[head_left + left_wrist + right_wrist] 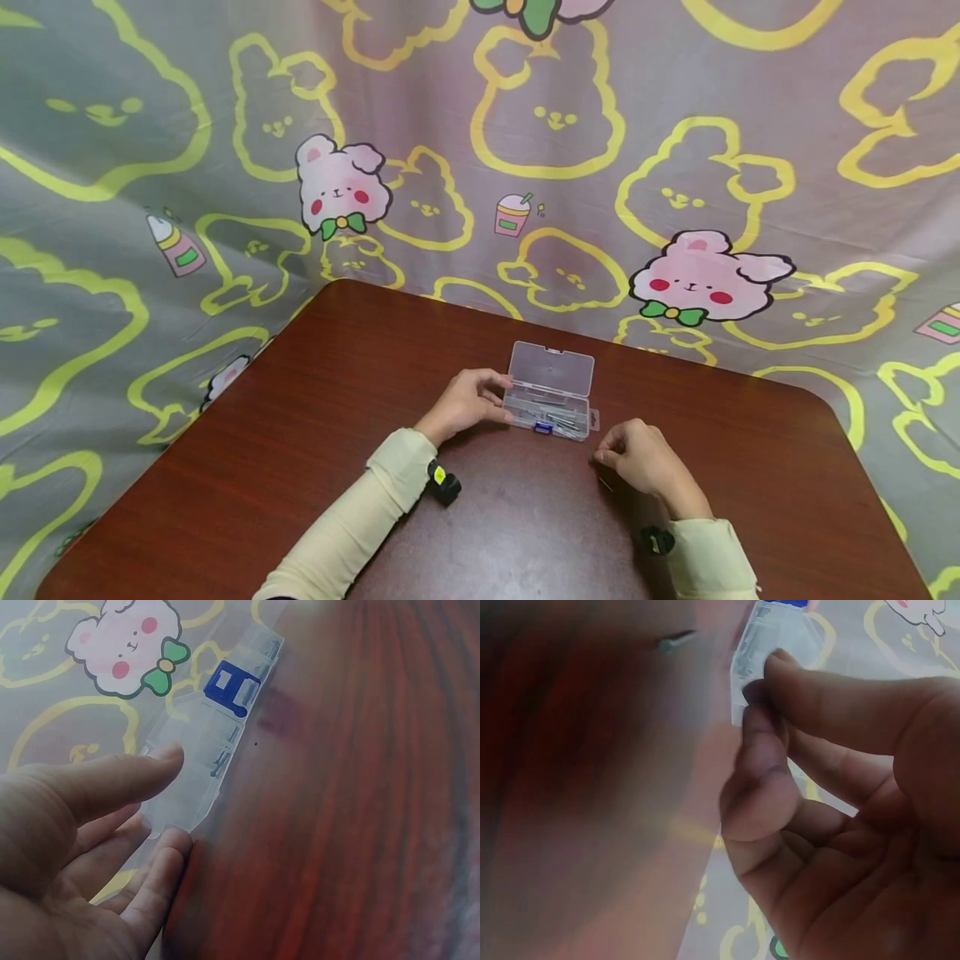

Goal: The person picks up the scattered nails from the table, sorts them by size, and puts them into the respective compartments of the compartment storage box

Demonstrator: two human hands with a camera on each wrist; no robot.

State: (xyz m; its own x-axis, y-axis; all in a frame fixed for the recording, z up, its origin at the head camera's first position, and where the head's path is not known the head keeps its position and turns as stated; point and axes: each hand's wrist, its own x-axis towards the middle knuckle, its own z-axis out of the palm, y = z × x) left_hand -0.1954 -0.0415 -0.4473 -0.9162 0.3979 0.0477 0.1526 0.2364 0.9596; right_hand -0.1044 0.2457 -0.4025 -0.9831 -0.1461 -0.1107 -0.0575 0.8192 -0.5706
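Note:
A clear plastic box [517,414] with a blue latch [543,428] lies on the table, its lid [551,369] raised at the back. Thin metal pieces [562,419], like nails or screws, lie in its compartments. My left hand [467,404] holds the box's left end, thumb at the front and fingers around the far side. To the right of the box is my right hand [641,457], thumb and forefinger tips together, with nothing visible between them. A small nail-like metal piece [676,640] lies on the table beside the right hand, blurred in the right wrist view.
The brown wooden table [300,400] reaches back to a patterned cloth [450,208] that hangs behind and along its sides. A hanging tab [595,419] sticks out from the box's right end. Wrist cameras [444,482] sit on both wrists.

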